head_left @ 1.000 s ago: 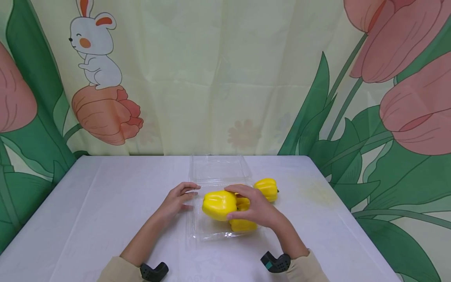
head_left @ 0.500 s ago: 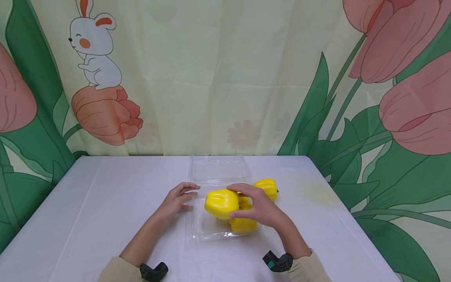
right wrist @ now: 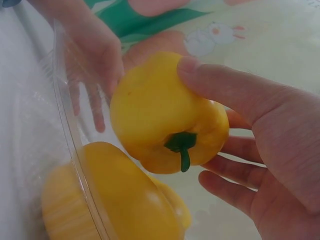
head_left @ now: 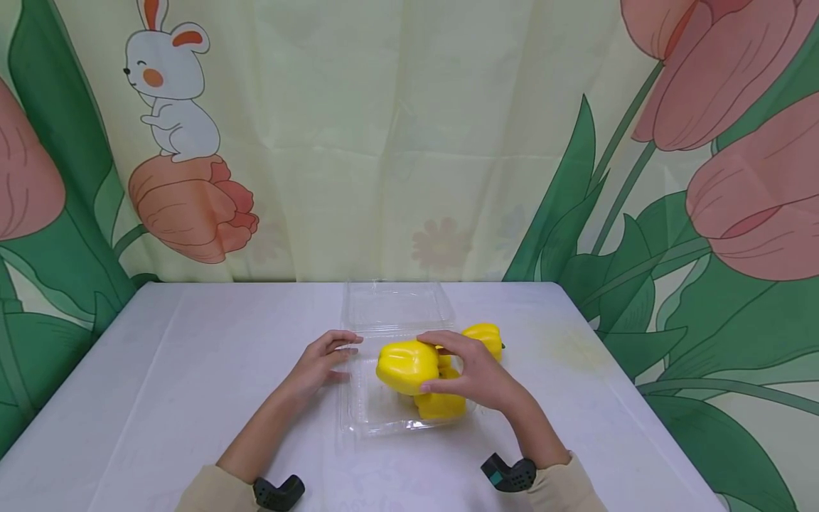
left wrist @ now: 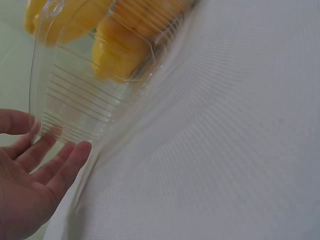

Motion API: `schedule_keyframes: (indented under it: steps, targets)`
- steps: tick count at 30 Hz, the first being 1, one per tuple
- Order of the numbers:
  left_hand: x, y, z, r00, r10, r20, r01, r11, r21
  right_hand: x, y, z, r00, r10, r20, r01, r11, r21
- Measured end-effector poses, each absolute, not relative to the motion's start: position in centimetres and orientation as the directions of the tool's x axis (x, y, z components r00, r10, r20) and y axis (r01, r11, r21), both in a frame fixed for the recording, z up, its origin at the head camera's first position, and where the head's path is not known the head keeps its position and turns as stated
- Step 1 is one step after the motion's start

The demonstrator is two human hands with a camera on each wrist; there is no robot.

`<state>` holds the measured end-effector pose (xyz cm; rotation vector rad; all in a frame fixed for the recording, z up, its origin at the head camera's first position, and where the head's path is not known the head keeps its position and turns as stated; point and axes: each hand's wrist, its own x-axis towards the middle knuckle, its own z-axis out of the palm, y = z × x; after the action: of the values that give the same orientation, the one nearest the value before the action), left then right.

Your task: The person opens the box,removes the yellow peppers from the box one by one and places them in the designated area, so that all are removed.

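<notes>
Above the clear plastic clamshell box (head_left: 384, 427), my right hand (head_left: 473, 373) grips a yellow bell pepper (head_left: 407, 367) between thumb and fingers. Its green stem (right wrist: 182, 145) faces the palm side in the right wrist view. Inside the box, on its right side, lies another yellow bell pepper (head_left: 441, 406), with more yellow partly hidden behind my right hand. My left hand (head_left: 323, 361) rests at the box's left wall, and its extended fingertips (left wrist: 82, 147) touch the clear plastic in the left wrist view.
The box's clear lid (head_left: 399, 306) lies folded back toward the table's far edge. Another yellow bell pepper (head_left: 486, 338) sits just right of the box, near its back corner. A white cloth covers the table (head_left: 211, 377), and a printed curtain (head_left: 358, 142) hangs behind it.
My right hand, holding the bell pepper, has shifted slightly to the right and a little farther back. The left hand has stayed at the box's left wall.
</notes>
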<state>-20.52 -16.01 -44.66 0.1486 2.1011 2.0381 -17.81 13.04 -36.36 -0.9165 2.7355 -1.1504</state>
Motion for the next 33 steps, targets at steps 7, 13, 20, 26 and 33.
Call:
schedule_keyframes:
  steps: [7, 13, 20, 26, 33]
  targets:
    - [-20.53, -15.98, -44.65, -0.973, 0.216, -0.081, -0.074, 0.04, 0.996, -17.79, 13.28, -36.29, -0.83, -0.529, 0.18, -0.497, 0.553, -0.669]
    - [-20.54, -15.94, -44.62, -0.974, 0.209, -0.089, -0.079, 0.053, 0.995, -17.73, 13.53, -36.18, -0.833, -0.525, 0.175, -0.494, 0.563, -0.663]
    - [-20.56, -15.96, -44.61, -0.973, 0.211, -0.094, -0.085, 0.054, 0.995, -17.61, 13.63, -35.96, -0.837, -0.517, 0.178, -0.493, 0.572, -0.656]
    - [-20.57, -16.01, -44.63, -0.971, 0.221, -0.092, -0.082, 0.056, 0.995, -17.54, 13.71, -35.86, -0.838, -0.512, 0.186, -0.495, 0.574, -0.652]
    - [-20.44, -15.96, -44.45, -0.971, 0.222, -0.093, -0.082, 0.057, 0.995, -17.61, 13.92, -35.89, -0.843, -0.506, 0.184, -0.49, 0.58, -0.651]
